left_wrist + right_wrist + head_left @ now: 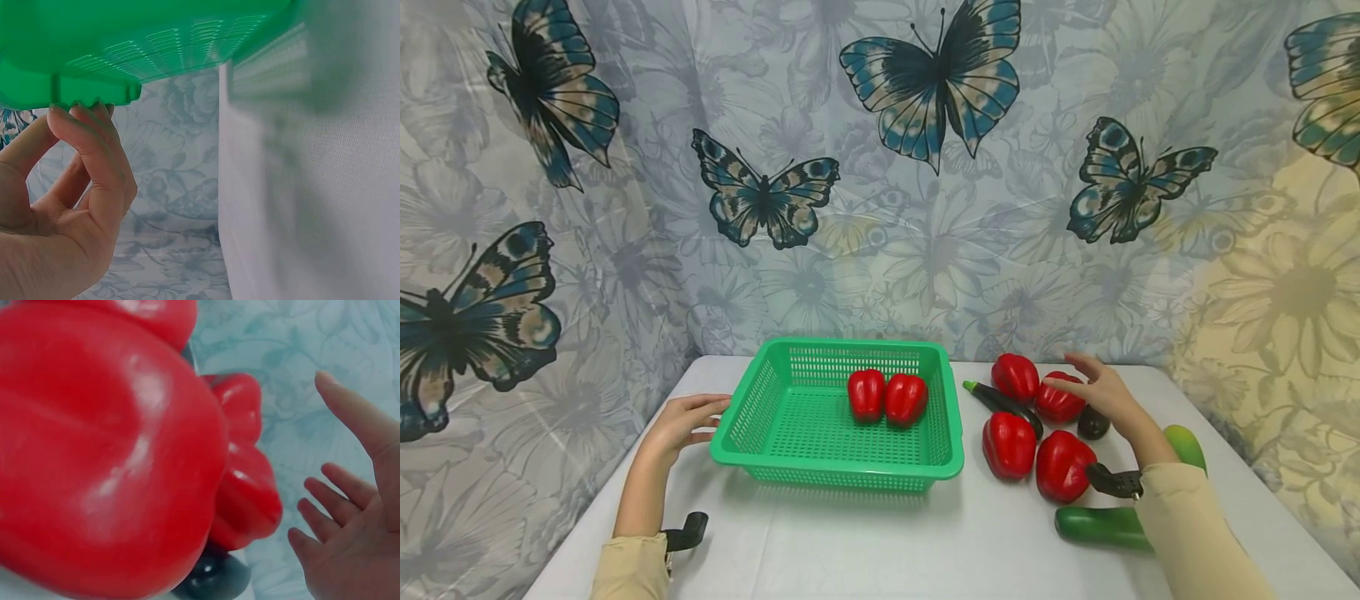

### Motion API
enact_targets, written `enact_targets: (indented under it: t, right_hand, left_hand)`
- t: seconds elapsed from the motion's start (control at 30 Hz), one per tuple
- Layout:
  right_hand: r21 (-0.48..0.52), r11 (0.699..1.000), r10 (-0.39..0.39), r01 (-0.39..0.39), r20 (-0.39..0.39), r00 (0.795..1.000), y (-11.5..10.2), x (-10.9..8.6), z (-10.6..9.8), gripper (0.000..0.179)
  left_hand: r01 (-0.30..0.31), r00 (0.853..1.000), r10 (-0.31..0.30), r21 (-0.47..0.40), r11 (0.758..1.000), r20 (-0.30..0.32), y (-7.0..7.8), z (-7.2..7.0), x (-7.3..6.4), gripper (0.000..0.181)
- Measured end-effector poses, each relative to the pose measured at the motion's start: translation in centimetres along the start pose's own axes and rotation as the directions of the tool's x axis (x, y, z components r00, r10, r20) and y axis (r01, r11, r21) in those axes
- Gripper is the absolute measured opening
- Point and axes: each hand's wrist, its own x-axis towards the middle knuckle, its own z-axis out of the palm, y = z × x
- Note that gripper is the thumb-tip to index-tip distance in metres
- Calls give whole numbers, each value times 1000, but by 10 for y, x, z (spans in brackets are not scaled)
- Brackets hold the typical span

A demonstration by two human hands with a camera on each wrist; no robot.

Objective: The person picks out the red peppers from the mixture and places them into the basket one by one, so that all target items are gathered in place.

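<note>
A green plastic basket stands on the white table with two red bell peppers inside, toward its right. At its left rim is my left hand, fingertips touching the rim; the left wrist view shows these fingers gently bent against the rim's edge. My right hand hovers over the vegetables right of the basket, fingers spread and holding nothing. Nearest below it are a red bell pepper and a dark avocado-like item. In the right wrist view, a large red bell pepper fills the left side.
More red bell peppers lie between the basket and my right arm. A thin dark eggplant with a green tip lies among them. Closer to me is a long green zucchini-like vegetable. A green rounded item is partly hidden behind the right sleeve.
</note>
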Motion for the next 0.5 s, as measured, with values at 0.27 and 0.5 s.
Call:
enact_targets:
  t: [0.27, 0.5]
  right_hand:
    - [-42, 999, 8, -8, 8, 1000, 15, -1, 1, 94]
    - [-100, 995, 14, -11, 20, 1000, 28, 0, 1, 94]
  left_hand:
    - [6, 1000, -6, -11, 1000, 2, 0, 1, 1, 58]
    - [10, 1000, -10, -5, 1000, 3, -1, 0, 2, 59]
